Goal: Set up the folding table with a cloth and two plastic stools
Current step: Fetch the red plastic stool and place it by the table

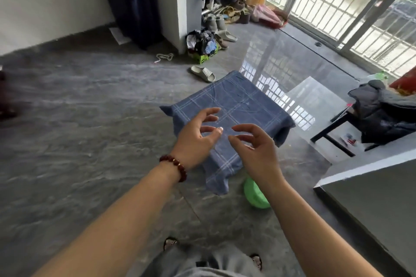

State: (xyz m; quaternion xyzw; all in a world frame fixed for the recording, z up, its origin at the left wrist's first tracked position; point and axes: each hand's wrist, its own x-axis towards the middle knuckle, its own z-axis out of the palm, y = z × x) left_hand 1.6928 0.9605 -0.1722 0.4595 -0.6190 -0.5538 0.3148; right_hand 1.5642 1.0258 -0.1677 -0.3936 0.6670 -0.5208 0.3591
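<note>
Your 2 hands hang apart over the near half of the blue plaid cloth (236,101), and neither grips anything. Your left hand (195,135), with a dark red bead bracelet (175,164) at its wrist, has its fingers loosely curled and spread. Your right hand (258,153) sits just at 3 o'clock of it, thumb and fingers also loosely curled, with a gap between the 2 hands. You cannot tell whether any fingertip touches the fabric.

The cloth is draped over a small square top, which it hides. Its corners hang down at 9, 3 and 6 o'clock. A round green plastic stool (254,193) peeks out on the grey stone floor (90,119) at 5 o'clock of the cloth, partly behind your right forearm.

A grey slipper (202,73) lies at 11 o'clock of the cloth. A dark upright suitcase (132,2) stands far off against the wall. At 3 o'clock, a low glossy table with black legs (315,96) carries a heap of black clothing (382,114).
</note>
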